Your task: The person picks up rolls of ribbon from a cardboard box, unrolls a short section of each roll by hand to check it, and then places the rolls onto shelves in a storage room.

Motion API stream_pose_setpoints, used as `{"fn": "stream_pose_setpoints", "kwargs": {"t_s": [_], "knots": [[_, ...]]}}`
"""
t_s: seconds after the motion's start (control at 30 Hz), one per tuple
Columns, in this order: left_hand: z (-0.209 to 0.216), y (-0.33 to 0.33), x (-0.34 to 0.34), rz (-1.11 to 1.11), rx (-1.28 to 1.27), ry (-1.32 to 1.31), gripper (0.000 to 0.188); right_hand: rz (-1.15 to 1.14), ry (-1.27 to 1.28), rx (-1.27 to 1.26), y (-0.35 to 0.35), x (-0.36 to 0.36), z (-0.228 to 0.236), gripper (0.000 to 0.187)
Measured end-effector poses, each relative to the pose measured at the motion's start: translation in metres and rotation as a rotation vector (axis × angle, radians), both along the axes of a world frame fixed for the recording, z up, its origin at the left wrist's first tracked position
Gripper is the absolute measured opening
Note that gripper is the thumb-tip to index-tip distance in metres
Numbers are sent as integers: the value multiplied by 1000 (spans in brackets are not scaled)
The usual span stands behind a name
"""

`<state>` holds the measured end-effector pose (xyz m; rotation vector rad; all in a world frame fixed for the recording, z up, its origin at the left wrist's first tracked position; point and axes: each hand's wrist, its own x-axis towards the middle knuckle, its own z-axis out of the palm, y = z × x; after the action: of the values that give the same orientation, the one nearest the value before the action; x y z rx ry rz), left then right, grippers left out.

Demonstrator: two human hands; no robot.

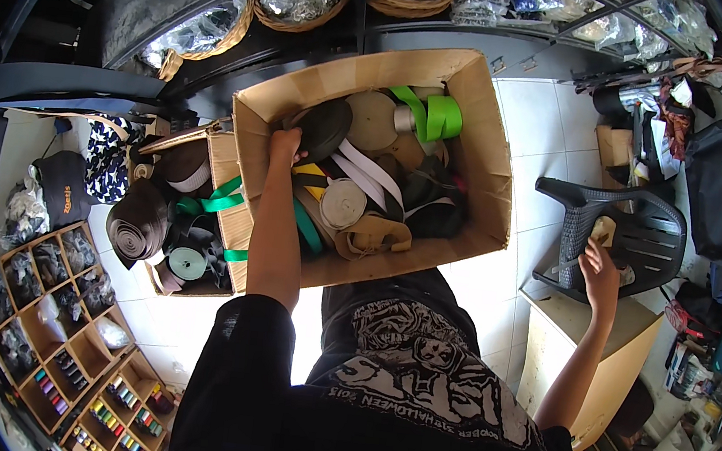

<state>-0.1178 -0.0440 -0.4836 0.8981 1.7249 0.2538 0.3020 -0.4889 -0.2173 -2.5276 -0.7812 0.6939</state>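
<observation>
An open cardboard box [356, 268] stands in front of me, filled with rolls and loops of strap. My left hand [286, 144] reaches in at its left side, fingers curled at the edge of a dark roll of webbing [323, 129]; part of the grip is hidden. Around it lie a bright green strap roll [444, 118], a beige roll [371, 120], a cream roll [344, 203] and white straps [362, 172]. Off to the right, my right hand [598, 269] is at a black plastic chair [575, 241], fingers stretched toward a small tan object [603, 230]. I see nothing held in it.
A second cardboard box [227, 201] with a brown strap roll [139, 218] sits to the left. Wooden compartment shelves [89, 342] hold thread spools at lower left. Wicker baskets [299, 27] line the far shelf. A pale cabinet [575, 343] stands below the chair.
</observation>
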Motion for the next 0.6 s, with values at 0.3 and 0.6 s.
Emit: {"fn": "stream_pose_setpoints", "kwargs": {"t_s": [0.3, 0.6], "knots": [[21, -11, -15, -209, 252, 267, 39, 90, 589, 467, 156, -102, -44, 32], [143, -130, -21, -374, 517, 81, 29, -104, 806, 159, 373, -242, -257, 56]]}}
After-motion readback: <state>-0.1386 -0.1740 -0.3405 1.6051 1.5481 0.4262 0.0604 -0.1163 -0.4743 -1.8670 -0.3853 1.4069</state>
